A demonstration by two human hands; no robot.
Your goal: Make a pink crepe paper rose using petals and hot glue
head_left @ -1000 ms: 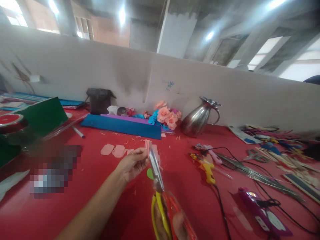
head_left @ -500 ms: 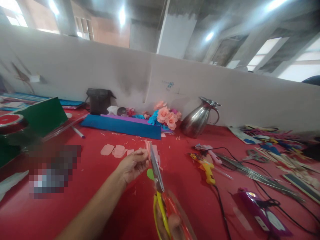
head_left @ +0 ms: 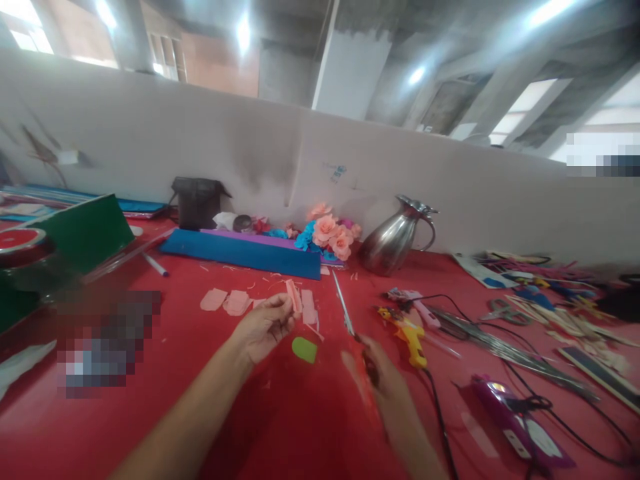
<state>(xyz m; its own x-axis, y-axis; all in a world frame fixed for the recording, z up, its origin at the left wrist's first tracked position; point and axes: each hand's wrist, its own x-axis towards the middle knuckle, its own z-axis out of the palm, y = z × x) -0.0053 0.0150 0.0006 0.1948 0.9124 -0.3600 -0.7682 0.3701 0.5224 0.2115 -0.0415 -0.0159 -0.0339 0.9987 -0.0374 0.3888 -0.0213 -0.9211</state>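
A red tabletop (head_left: 300,420), smooth and faintly glossy, runs the whole width before me, backed by a low pale partition (head_left: 200,127) with grey smudges and a little blue writing; beyond it rise bare concrete pillars under bright lamps (head_left: 243,33). Against the partition lean a polished metal pitcher (head_left: 393,240), with a curved handle and rounded body, and a dark bag (head_left: 200,202). Between them, ruffled peach flowers (head_left: 330,230) sit at the end of a long, flat blue sheet (head_left: 240,253). Nearer, thin pink pieces (head_left: 237,303) with rounded corners lie among fine slivers, and a smooth green piece (head_left: 305,350), arched at one end, rests just beside the working area. At the middle of the table the left hand (head_left: 267,323) pinches a narrow pink strip (head_left: 293,297) between thumb and fingers; the strip stands nearly upright, its top tipped slightly left. To its right, the right hand (head_left: 383,373) is wrapped around the orange-red handle of metal scissors (head_left: 344,305), though blur hides the exact finger placement. Their slim blades point away from the person and a little leftward, the long axis slanting from the grip up toward the blue sheet's near end, apart from the strip. Farther right lies a yellow glue gun (head_left: 411,337) with a dark cord.
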